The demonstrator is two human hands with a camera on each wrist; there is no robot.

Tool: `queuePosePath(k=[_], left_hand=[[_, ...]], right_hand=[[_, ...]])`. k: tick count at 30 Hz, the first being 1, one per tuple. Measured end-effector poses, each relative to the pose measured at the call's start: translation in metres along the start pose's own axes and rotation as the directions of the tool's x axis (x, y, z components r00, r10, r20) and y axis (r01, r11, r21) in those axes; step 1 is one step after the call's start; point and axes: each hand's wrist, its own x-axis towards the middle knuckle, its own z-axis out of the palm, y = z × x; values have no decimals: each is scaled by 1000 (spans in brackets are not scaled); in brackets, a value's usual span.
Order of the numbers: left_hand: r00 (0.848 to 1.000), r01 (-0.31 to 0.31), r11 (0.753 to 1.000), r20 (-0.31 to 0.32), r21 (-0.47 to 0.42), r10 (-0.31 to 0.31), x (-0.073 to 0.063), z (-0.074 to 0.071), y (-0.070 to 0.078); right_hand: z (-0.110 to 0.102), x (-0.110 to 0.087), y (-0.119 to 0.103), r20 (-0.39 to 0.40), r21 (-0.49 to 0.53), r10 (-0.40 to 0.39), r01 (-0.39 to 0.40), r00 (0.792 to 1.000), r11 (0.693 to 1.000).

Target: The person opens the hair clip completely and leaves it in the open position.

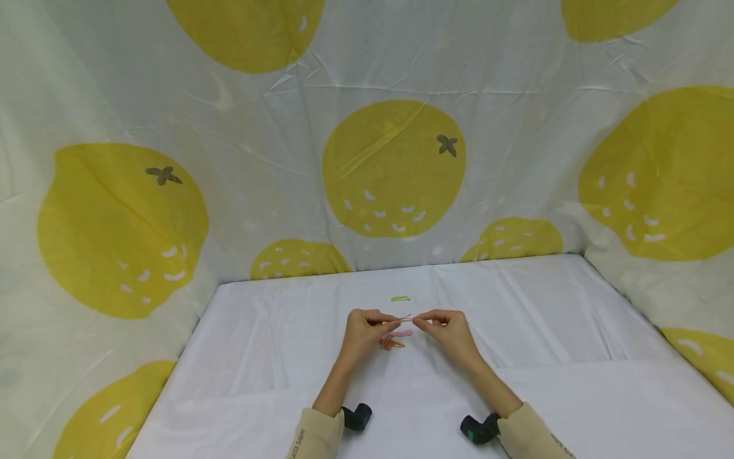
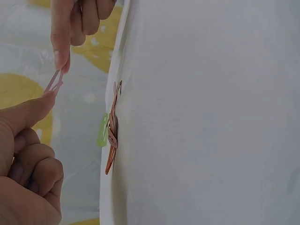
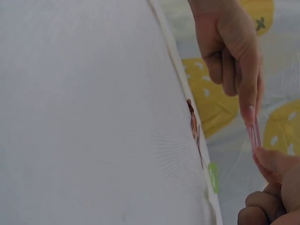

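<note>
Between both hands, held above the white table, is a thin pink snap hair clip (image 1: 406,319). My left hand (image 1: 364,331) pinches one end between thumb and forefinger. At its other end the thumb and forefinger of my right hand (image 1: 450,331) pinch it too. Slim pink bars with a gap between them show on the clip (image 3: 254,135) in the right wrist view. Below the left fingers lie orange clips (image 1: 392,345) and another pink clip (image 1: 403,333), overlapping in a small pile. Farther back, a light green clip (image 1: 401,298) lies by itself.
A white cloth covers the table (image 1: 258,357). Behind it and at both sides hangs a pale curtain (image 1: 493,159) printed with yellow lemons. Black wrist devices (image 1: 358,417) sit by the beige sleeves (image 1: 318,433).
</note>
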Motion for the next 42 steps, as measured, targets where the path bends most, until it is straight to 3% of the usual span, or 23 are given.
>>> queuePosePath(k=[11,18,22,27,34,42], left_hand=[[997,71,991,-24,114,-69,-1,1,-2],[993,118,973,-9,197,-119,5,-1,2],[996,93,949,-19,302,-92,15,-4,6],[996,81,914,-9,399,-84,29,-8,3],[983,154,884,23,442,-183,51,-11,-3],[980,171,849,2,500,-199,67,-4,-12]], right_hand=[[0,0,0,25,-29,37,-36,999,999],[1,4,-3,33,-35,161,-160,986,987],[4,9,-1,29,-17,212,-212,977,977],[12,23,5,10,-16,208,-208,978,978],[20,44,13,-36,-79,191,-194,981,978],[21,59,19,-75,-124,151,-160,986,979]])
